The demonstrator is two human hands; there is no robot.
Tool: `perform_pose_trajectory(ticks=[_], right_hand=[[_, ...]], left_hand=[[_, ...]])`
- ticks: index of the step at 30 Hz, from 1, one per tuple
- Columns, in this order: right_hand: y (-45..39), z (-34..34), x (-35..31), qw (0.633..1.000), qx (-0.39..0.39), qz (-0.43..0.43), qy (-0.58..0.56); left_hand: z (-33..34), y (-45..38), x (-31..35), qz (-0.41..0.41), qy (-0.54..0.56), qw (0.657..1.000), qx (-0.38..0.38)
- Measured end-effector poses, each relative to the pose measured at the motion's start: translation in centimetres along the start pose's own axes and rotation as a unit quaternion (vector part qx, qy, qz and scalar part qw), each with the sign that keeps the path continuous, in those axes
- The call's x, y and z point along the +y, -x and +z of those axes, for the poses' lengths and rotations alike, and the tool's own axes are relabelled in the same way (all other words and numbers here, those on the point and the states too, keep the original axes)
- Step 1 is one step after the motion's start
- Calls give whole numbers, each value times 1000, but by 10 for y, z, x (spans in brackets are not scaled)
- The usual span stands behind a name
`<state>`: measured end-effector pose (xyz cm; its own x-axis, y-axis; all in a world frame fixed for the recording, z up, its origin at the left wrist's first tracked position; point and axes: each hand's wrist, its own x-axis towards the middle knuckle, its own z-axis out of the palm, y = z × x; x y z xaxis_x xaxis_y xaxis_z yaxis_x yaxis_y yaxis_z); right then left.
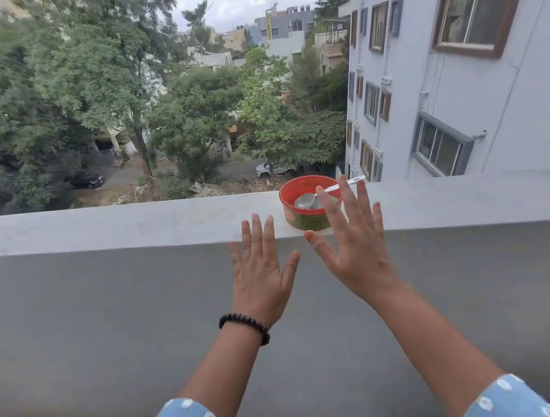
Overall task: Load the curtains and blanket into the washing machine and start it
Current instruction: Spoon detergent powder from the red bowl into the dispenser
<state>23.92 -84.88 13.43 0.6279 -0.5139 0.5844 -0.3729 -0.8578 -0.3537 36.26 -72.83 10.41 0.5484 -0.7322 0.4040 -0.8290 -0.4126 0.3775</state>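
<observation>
No curtains, blanket or washing machine are in view. My left hand (260, 271) is raised in front of a balcony wall, fingers spread, holding nothing; a black bead bracelet circles its wrist. My right hand (355, 247) is held up beside it, also spread and empty, its fingers overlapping a red round tub (296, 216) that stands on top of the wall. A metal spoon (305, 201) lies inside the tub, its handle sticking out to the right.
The grey parapet wall (132, 223) runs across the whole view at chest height. Beyond it are trees, parked cars on a street far below, and a white apartment building (441, 89) on the right. A dark floor edge shows at the bottom left.
</observation>
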Motion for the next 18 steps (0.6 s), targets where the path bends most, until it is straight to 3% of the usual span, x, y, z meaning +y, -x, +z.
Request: perform_pose_trajectory(ticks=[7,18], right_hand=[[-24,-15,24,983,76,111,-127],[-65,-11,63,951,-88,116,-274]], left_hand=[[-10,-42,10,28,116,993,-5],[-23,-80,12,-15,274,959,-74]])
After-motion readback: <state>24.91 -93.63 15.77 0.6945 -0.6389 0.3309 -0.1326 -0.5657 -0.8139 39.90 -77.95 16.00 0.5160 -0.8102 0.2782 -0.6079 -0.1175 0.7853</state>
